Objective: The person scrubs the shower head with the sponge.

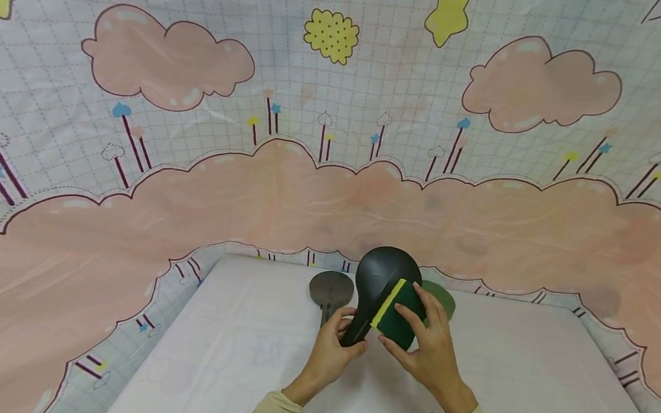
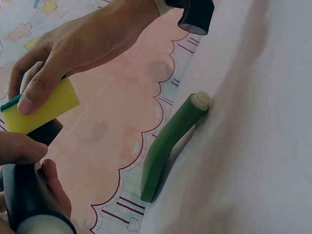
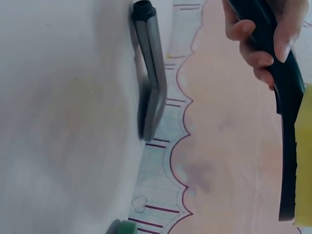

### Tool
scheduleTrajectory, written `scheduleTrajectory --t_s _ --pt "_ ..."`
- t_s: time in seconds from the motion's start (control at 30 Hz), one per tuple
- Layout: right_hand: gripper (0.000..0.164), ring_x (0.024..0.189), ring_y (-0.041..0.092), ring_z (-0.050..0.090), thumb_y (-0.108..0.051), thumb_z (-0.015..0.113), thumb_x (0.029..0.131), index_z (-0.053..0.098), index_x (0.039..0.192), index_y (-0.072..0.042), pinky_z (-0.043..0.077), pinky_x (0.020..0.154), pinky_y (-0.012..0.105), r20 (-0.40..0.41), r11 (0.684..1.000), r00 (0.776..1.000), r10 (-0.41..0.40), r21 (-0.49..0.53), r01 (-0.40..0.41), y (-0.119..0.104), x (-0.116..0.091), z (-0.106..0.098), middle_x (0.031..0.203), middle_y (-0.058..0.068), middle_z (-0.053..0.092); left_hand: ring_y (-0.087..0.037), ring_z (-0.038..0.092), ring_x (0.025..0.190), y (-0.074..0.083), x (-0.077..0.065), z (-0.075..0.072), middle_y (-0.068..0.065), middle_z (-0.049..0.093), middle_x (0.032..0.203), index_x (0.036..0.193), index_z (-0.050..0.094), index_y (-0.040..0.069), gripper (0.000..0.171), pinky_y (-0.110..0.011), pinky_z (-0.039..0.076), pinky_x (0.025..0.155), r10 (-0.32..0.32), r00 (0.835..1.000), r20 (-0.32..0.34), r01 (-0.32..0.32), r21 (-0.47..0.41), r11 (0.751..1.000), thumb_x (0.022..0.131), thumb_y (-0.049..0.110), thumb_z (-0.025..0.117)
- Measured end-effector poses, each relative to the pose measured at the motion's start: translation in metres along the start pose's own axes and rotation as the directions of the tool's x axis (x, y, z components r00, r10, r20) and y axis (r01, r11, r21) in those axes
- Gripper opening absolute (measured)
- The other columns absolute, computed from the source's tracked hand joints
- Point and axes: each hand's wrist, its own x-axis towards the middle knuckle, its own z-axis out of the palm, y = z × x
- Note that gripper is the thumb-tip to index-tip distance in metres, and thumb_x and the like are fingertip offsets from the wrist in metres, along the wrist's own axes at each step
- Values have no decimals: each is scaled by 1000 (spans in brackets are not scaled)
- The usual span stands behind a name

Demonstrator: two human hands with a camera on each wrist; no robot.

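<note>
My left hand [image 1: 330, 345] grips the handle of a black shower head [image 1: 385, 270], its round head tilted up above the table. A yellow sponge with a dark green scouring side [image 1: 407, 296] is pinched between the fingers and thumb of my right hand [image 1: 432, 358]. The yellow face of the sponge [image 2: 58, 101] lies against the black shower head in the left wrist view. In the right wrist view my left hand [image 3: 261, 46] wraps the black handle, with the sponge at the right edge.
Behind my left hand a grey shower head [image 1: 331, 288] lies on the white table [image 1: 231, 339]. A green shower head [image 1: 441, 298] lies behind my right hand, partly hidden by it. A patterned cloth [image 1: 319, 206] with clouds and stars hangs beyond the table's far edge.
</note>
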Motion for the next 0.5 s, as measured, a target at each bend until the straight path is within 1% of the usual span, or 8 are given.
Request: scheduleTrajectory --t_s 0.13,0.23,0.33,0.5 --pt "62 127 37 46 -69 57 86 68 118 -16 31 113 30 -25 1000 1000 -18 4 18 1 1 -4 144 21 49 -13 64 91 2 -3 -3 -12 71 108 130 54 11 56 -24 49 78 6 1000 -4 -6 19 1000 79 4 75" --pt "62 127 39 46 -68 58 87 68 118 -15 23 116 20 -37 1000 999 -19 18 20 4 2 -8 143 22 49 -13 65 90 3 -6 -5 -13 72 107 129 54 10 55 -24 50 77 7 1000 -1 -7 17 1000 79 3 75" --pt "61 127 40 46 -66 58 87 68 117 -13 20 116 15 -47 999 999 -10 35 12 7 4 -11 142 23 49 -12 65 89 5 -7 -9 -14 71 106 128 55 10 54 -23 50 77 5 1000 -1 -5 14 1000 78 2 75" --pt "61 126 40 46 -65 60 87 68 116 -11 21 115 13 -56 999 998 0 53 3 10 5 -13 142 23 50 -12 64 87 5 -8 -13 -17 71 106 127 55 9 54 -22 50 75 7 1000 -4 -7 15 1000 77 0 75"
